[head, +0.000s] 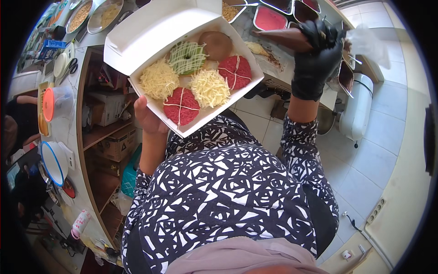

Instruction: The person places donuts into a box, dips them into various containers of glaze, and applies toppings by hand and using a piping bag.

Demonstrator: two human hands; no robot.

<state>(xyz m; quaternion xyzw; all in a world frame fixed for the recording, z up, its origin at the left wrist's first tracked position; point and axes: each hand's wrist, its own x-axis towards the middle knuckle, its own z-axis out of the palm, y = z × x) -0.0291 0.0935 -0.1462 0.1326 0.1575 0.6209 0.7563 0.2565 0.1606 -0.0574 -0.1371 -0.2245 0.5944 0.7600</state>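
My bare left hand (150, 116) holds an open white cardboard box (222, 113) from below at its near left corner. Inside lie several donuts: a green one (187, 57) with pale drizzle, a brown-glazed one (215, 45), two red-crumbed ones with white crossed lines (181, 106), and two covered in shredded cheese (209, 88). To the right of the box, my right hand (316, 58), in a black glove, grips a piping bag of brown filling (287, 38), its tip pointing left towards the box. The tip is above the counter, apart from the donuts.
Metal trays of pink topping (270, 19) and dark topping stand at the back. Another piping bag (256, 48) lies on the smeared counter. A white stand mixer (356, 106) is at right. On the left counter are scissors (73, 65) and lidded tubs (49, 104). People are at far left.
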